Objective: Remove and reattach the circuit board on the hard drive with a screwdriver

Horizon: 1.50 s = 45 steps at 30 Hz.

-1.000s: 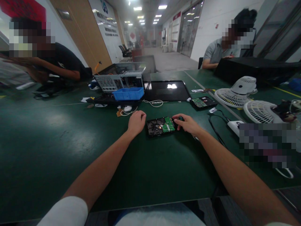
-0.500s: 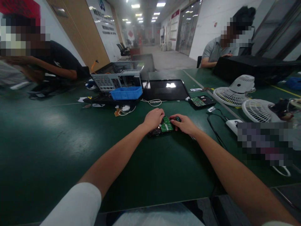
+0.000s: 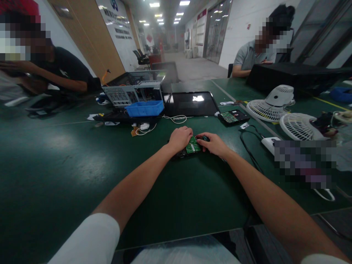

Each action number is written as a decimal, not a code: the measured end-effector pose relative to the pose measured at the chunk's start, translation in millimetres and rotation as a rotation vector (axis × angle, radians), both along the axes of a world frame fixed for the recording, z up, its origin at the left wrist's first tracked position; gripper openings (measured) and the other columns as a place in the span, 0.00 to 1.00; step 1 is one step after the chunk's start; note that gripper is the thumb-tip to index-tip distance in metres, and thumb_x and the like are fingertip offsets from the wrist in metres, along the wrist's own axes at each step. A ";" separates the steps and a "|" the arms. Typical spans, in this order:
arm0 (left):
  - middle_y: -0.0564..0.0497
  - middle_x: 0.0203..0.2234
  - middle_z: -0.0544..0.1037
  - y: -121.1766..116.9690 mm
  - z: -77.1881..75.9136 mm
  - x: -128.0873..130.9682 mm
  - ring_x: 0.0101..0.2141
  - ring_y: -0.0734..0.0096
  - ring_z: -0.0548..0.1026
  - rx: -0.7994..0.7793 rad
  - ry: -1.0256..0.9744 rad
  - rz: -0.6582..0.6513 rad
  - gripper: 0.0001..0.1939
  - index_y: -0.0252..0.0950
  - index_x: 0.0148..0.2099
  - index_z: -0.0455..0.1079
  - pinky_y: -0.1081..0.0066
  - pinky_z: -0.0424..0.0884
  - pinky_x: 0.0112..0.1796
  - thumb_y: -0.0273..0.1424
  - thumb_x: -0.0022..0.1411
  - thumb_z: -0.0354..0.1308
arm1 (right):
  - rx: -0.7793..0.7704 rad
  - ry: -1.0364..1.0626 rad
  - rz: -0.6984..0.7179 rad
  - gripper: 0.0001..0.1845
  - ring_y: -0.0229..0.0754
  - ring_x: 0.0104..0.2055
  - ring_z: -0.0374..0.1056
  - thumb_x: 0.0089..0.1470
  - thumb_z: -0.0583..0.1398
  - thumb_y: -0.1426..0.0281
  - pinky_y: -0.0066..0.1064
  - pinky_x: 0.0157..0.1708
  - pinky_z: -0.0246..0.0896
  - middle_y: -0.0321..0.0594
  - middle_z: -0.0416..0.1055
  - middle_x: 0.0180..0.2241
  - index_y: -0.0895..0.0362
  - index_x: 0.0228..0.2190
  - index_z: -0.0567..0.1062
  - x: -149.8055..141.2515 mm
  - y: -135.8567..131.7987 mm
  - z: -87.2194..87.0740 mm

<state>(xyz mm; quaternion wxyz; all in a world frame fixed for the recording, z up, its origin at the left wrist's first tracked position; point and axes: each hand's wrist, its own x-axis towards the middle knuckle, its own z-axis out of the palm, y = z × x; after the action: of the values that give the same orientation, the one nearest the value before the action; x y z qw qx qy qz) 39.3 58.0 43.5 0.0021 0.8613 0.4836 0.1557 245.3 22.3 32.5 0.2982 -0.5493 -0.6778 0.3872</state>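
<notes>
A hard drive (image 3: 181,153) with a green circuit board (image 3: 193,146) facing up lies flat on the green table in front of me. My left hand (image 3: 180,138) covers much of its left part, fingers bent over the drive and touching the board's left edge. At the drive's right end is my right hand (image 3: 213,143), thumb and fingers pinched together near the board. A small dark, teal-tinted thing (image 3: 205,138) shows within its fingers; its kind is too unclear to tell.
Beyond my hands stand an open computer case (image 3: 123,96), a blue bin (image 3: 145,109) and a glossy black panel (image 3: 192,103). Another drive (image 3: 233,117) lies to the right, near white fans (image 3: 265,110) and a power strip (image 3: 271,143). Two people sit across the table.
My left hand has moved right, from beside the drive onto its left part. My right hand stays at the drive's right end. The view has shifted slightly.
</notes>
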 end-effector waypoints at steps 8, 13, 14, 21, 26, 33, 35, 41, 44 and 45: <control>0.44 0.45 0.79 1.0 0.6 0.4 0.47 0.58 0.76 0.046 0.012 -0.023 0.09 0.37 0.45 0.78 0.62 0.70 0.48 0.32 0.73 0.56 | -0.012 0.022 0.008 0.20 0.35 0.19 0.65 0.62 0.63 0.60 0.23 0.17 0.54 0.34 0.72 0.19 0.55 0.52 0.79 0.1 2.0 -2.1; 0.44 0.45 0.79 1.6 0.8 1.7 0.47 0.57 0.77 0.049 0.018 -0.023 0.11 0.37 0.44 0.80 0.61 0.71 0.48 0.32 0.73 0.56 | -0.017 0.024 0.003 0.19 0.36 0.20 0.67 0.62 0.63 0.60 0.22 0.16 0.54 0.35 0.73 0.20 0.54 0.51 0.79 1.5 3.7 -3.9; 0.44 0.45 0.80 1.8 1.3 1.5 0.47 0.58 0.77 0.046 0.010 -0.028 0.11 0.37 0.44 0.80 0.61 0.71 0.48 0.32 0.73 0.56 | -0.017 0.026 0.000 0.19 0.36 0.20 0.67 0.62 0.63 0.60 0.22 0.16 0.54 0.35 0.73 0.20 0.54 0.51 0.79 1.7 3.8 -4.0; 0.46 0.45 0.80 -3.7 10.3 -14.3 0.48 0.60 0.77 0.021 -0.157 0.006 0.14 0.36 0.46 0.79 0.63 0.70 0.52 0.35 0.75 0.52 | -0.030 0.073 -0.028 0.17 0.37 0.21 0.68 0.61 0.64 0.61 0.22 0.13 0.54 0.35 0.74 0.21 0.54 0.49 0.80 1.3 2.6 -2.7; 0.38 0.55 0.76 -25.5 15.7 -27.9 0.54 0.46 0.72 -0.099 -0.025 -0.005 0.42 0.35 0.63 0.71 0.54 0.67 0.55 0.64 0.63 0.54 | -0.021 0.161 -0.086 0.15 0.35 0.18 0.64 0.60 0.65 0.62 0.22 0.12 0.52 0.34 0.71 0.19 0.55 0.46 0.79 0.5 6.6 -7.2; 0.31 0.62 0.69 -40.3 23.0 -14.3 0.58 0.37 0.67 -0.160 0.132 -0.081 0.66 0.32 0.74 0.53 0.48 0.61 0.57 0.72 0.47 0.58 | -0.146 0.421 -0.234 0.12 0.32 0.19 0.65 0.57 0.63 0.70 0.23 0.13 0.55 0.42 0.80 0.37 0.57 0.44 0.74 4.8 11.3 -2.8; 0.30 0.62 0.68 -38.7 24.2 -11.5 0.59 0.36 0.66 -0.169 0.156 -0.074 0.66 0.32 0.75 0.51 0.48 0.60 0.58 0.70 0.47 0.61 | -0.178 0.495 -0.248 0.11 0.33 0.21 0.67 0.58 0.60 0.71 0.24 0.15 0.56 0.44 0.81 0.38 0.57 0.44 0.74 6.7 10.2 1.4; 0.33 0.64 0.66 -33.5 32.1 -13.9 0.61 0.39 0.64 -0.242 0.204 -0.201 0.63 0.34 0.75 0.48 0.49 0.56 0.60 0.63 0.49 0.67 | -0.234 0.707 -0.230 0.16 0.37 0.27 0.73 0.58 0.55 0.74 0.27 0.22 0.67 0.47 0.81 0.44 0.57 0.47 0.75 10.1 8.1 9.0; 0.37 0.67 0.63 -31.9 39.3 -15.5 0.64 0.42 0.60 -0.296 0.235 -0.349 0.62 0.38 0.76 0.46 0.49 0.52 0.63 0.57 0.50 0.69 | -0.205 0.783 -0.245 0.17 0.38 0.31 0.75 0.57 0.54 0.75 0.27 0.26 0.70 0.46 0.80 0.46 0.57 0.47 0.75 11.9 9.8 8.4; 0.39 0.69 0.61 -31.4 41.7 -15.5 0.66 0.43 0.58 -0.322 0.252 -0.393 0.61 0.40 0.76 0.45 0.49 0.50 0.64 0.55 0.50 0.71 | -0.197 0.800 -0.254 0.17 0.38 0.32 0.75 0.57 0.54 0.75 0.28 0.27 0.70 0.46 0.80 0.46 0.57 0.47 0.75 12.8 10.7 7.7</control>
<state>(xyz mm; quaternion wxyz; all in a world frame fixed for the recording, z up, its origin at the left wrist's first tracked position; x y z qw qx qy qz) 23.7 26.5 85.2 0.1088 0.9397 0.3224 -0.0347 258.1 33.0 40.1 0.5289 -0.4606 -0.3956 0.5929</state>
